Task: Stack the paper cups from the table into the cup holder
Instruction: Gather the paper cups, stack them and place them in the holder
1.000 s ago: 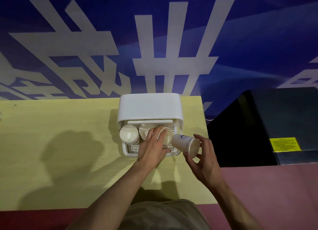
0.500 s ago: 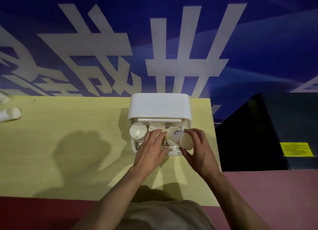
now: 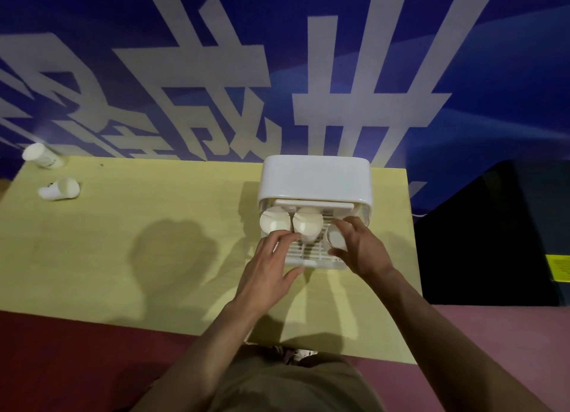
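Head view: right hand [image 3: 359, 248] pinches a paper cup [image 3: 336, 238] into the cup holder [image 3: 314, 177] while relaxed left hand [image 3: 271, 266], nearer two loose cups [image 3: 60, 189] lying far left on the desk [image 3: 129, 257], steadies the tray.

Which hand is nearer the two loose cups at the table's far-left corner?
Left. The left hand rests on the cup holder's tray front, on the side toward the loose cups; the right hand grips a cup at the holder's right slot, farther away.

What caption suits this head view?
Right hand seats a paper cup in the white cup holder; left hand steadies its tray.
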Demonstrator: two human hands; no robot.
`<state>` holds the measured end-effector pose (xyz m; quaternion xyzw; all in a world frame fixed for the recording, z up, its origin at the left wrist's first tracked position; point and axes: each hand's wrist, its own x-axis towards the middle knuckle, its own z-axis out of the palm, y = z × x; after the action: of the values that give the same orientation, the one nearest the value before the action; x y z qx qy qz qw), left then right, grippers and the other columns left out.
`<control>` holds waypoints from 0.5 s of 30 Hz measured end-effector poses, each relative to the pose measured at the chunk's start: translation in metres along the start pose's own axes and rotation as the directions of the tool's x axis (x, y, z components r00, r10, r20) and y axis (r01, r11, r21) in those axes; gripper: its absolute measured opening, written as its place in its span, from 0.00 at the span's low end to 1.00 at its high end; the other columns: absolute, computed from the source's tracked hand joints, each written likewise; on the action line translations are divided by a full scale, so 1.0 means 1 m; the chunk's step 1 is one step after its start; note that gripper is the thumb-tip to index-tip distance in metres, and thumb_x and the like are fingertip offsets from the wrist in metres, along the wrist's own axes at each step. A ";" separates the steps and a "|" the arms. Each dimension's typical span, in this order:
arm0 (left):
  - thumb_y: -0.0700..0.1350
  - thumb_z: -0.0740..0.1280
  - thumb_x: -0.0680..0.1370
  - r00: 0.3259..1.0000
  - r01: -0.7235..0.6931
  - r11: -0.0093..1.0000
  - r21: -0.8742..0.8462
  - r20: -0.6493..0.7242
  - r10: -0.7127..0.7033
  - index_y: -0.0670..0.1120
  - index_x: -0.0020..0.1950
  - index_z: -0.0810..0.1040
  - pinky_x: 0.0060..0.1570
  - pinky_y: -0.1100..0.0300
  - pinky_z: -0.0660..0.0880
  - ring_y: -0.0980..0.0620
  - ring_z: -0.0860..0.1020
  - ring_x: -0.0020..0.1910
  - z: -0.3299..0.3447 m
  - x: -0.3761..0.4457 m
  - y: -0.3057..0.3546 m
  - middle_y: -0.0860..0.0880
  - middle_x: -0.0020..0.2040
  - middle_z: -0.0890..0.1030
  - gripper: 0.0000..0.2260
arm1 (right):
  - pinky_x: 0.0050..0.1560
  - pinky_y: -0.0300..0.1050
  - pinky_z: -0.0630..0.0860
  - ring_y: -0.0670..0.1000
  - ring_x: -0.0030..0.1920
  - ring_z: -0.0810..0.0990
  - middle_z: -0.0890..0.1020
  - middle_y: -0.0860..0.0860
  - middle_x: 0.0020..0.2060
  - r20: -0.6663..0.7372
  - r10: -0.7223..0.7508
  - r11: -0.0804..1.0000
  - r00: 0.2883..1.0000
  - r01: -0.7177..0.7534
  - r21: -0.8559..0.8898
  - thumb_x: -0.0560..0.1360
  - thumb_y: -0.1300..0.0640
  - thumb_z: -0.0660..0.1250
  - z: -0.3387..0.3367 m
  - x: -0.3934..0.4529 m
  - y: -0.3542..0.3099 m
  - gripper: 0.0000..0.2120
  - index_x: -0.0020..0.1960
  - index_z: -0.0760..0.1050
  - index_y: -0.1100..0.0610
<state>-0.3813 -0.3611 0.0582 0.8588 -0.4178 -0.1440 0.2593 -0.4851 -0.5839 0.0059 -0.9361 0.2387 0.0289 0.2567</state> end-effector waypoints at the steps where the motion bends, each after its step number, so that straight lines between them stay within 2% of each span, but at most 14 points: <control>1: 0.51 0.74 0.77 1.000 0.009 1.000 0.000 0.005 -0.009 0.55 0.75 0.67 0.57 0.53 0.80 0.54 0.68 0.69 -0.001 -0.002 -0.002 0.57 0.70 0.68 0.28 | 0.56 0.55 0.81 0.58 0.66 0.78 0.73 0.55 0.72 0.013 0.007 1.000 1.000 -0.007 -0.002 0.73 0.48 0.78 0.000 0.004 0.000 0.36 0.77 0.69 0.52; 8: 0.52 0.75 0.76 0.998 0.043 0.999 0.013 0.044 -0.043 0.56 0.76 0.66 0.55 0.48 0.80 0.54 0.67 0.70 -0.009 -0.011 -0.022 0.58 0.71 0.66 0.30 | 0.57 0.59 0.81 0.63 0.67 0.76 0.73 0.59 0.71 0.015 0.064 0.995 0.998 -0.065 0.076 0.69 0.48 0.82 0.010 0.010 -0.004 0.38 0.74 0.71 0.57; 11: 0.51 0.75 0.76 0.998 0.052 0.999 -0.009 0.043 -0.051 0.56 0.75 0.67 0.56 0.48 0.80 0.54 0.67 0.70 -0.015 -0.011 -0.034 0.58 0.72 0.66 0.30 | 0.53 0.61 0.81 0.65 0.64 0.76 0.73 0.60 0.69 -0.067 0.076 0.993 0.995 -0.070 0.091 0.69 0.48 0.82 0.007 -0.006 -0.013 0.38 0.74 0.70 0.57; 15: 0.50 0.76 0.75 0.998 0.061 0.993 -0.105 0.016 -0.060 0.55 0.74 0.69 0.56 0.49 0.80 0.54 0.69 0.69 -0.027 -0.014 -0.054 0.59 0.70 0.66 0.29 | 0.52 0.59 0.82 0.62 0.64 0.76 0.74 0.57 0.69 -0.190 0.042 0.996 0.981 -0.026 0.086 0.73 0.48 0.79 -0.003 -0.029 -0.049 0.34 0.74 0.70 0.56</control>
<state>-0.3425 -0.3137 0.0503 0.8553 -0.3850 -0.1793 0.2969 -0.4886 -0.5358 0.0359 -0.9189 0.2793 -0.0669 0.2705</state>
